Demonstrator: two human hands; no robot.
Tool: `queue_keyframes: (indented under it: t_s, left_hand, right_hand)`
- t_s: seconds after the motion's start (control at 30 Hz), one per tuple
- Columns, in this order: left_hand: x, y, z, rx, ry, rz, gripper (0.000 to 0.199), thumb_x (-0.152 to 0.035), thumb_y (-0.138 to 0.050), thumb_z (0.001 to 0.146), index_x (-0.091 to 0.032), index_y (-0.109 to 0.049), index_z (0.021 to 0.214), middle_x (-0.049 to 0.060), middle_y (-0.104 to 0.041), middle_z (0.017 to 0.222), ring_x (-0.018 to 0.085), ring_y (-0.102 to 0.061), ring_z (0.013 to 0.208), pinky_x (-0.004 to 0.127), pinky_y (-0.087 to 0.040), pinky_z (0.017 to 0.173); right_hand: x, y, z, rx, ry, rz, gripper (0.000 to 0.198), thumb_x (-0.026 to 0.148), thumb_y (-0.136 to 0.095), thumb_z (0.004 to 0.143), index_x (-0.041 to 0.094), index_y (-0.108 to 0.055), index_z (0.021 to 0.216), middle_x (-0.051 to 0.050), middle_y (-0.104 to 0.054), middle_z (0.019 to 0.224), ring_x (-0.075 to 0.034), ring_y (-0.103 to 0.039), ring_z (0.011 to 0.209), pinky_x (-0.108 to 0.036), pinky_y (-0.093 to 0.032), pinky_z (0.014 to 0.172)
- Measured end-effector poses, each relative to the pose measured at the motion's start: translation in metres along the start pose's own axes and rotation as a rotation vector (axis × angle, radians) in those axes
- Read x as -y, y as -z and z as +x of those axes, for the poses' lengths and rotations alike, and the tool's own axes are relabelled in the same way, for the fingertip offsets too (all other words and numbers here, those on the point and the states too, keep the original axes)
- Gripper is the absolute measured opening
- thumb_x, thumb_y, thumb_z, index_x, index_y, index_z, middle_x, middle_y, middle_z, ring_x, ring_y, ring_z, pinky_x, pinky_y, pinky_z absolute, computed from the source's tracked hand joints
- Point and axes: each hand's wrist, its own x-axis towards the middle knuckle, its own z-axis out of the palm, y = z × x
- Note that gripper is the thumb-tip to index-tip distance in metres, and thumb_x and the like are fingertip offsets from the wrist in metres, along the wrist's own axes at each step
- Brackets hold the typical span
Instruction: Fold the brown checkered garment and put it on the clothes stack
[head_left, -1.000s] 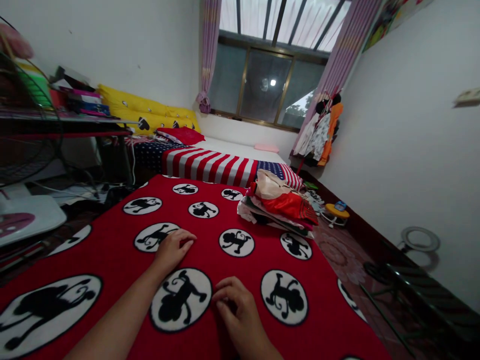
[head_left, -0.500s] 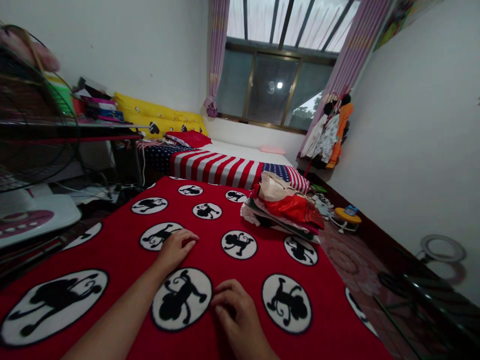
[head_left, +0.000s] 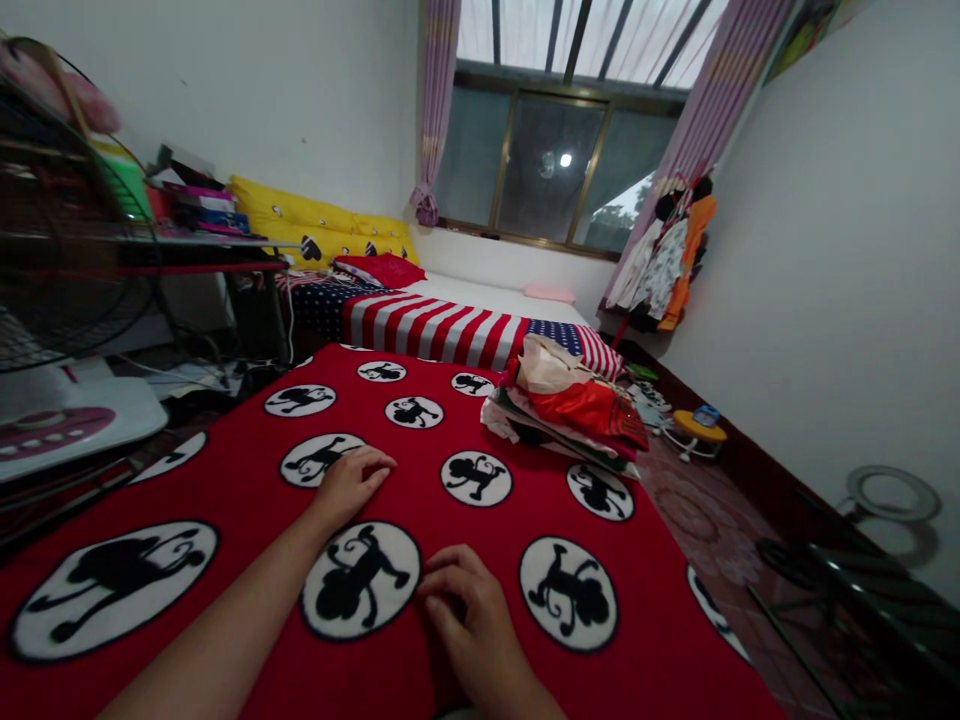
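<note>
Spread out before me is a red blanket point(head_left: 420, 490) printed with white ovals and black monkey figures. My left hand point(head_left: 354, 482) rests palm down on it, partly over one of the ovals, its fingers stretched loosely. Nearer to me, my right hand point(head_left: 471, 612) lies on the red cloth between two monkey ovals. Its fingers are slightly bent, with a gap to the thumb. Neither hand holds anything. Beyond the right hand, at the blanket's far right edge, sits a pile of folded clothes point(head_left: 574, 405), with beige and orange-red pieces on top.
Behind the blanket is a bed point(head_left: 480, 300) with a flag-patterned cover and a yellow cushion point(head_left: 322, 220). A fan point(head_left: 67, 400) and a cluttered desk point(head_left: 217, 245) stand at left. At right are a small yellow stool point(head_left: 697, 427) and hanging clothes point(head_left: 667, 255).
The view has shifted very slightly, and the hands appear a little higher in the picture. Both hands keep almost the same pose on the blanket, and the clothes pile is unmoved.
</note>
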Motion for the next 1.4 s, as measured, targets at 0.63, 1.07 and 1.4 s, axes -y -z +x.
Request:
queue_keyframes:
  t_s: [0.63, 1.07, 1.4]
  left_hand:
    - [0.0015, 0.0, 0.0007, -0.014, -0.014, -0.006, 0.024, -0.033, -0.051, 0.078, -0.022, -0.072, 0.085, 0.005, -0.07, 0.095, 0.023, -0.063, 0.093, 0.035, -0.046, 0.086]
    - [-0.0001, 0.001, -0.0006, -0.008, -0.032, 0.004, 0.024, -0.031, -0.05, 0.079, -0.022, -0.071, 0.085, 0.005, -0.07, 0.094, 0.022, -0.062, 0.092, 0.036, -0.046, 0.087]
    - [0.0018, -0.0001, -0.0007, -0.004, -0.047, 0.031, 0.023, -0.03, -0.051, 0.08, -0.022, -0.072, 0.086, 0.005, -0.07, 0.095, 0.022, -0.062, 0.092, 0.036, -0.046, 0.086]
  right_hand:
    - [-0.001, -0.0009, 0.0027, -0.009, 0.009, -0.04, 0.029, -0.006, -0.053, 0.071, 0.017, -0.07, 0.078, -0.006, -0.062, 0.096, -0.015, -0.06, 0.092, -0.026, -0.045, 0.08]
    - [-0.0015, -0.0001, 0.001, 0.001, 0.014, -0.006, 0.031, -0.004, -0.052, 0.072, 0.02, -0.07, 0.08, -0.004, -0.062, 0.096, -0.015, -0.059, 0.092, -0.026, -0.045, 0.08]
    - [-0.0016, 0.0013, 0.0024, 0.006, -0.002, -0.016, 0.03, -0.005, -0.053, 0.072, 0.019, -0.07, 0.08, -0.005, -0.062, 0.098, -0.015, -0.059, 0.093, -0.025, -0.045, 0.081]
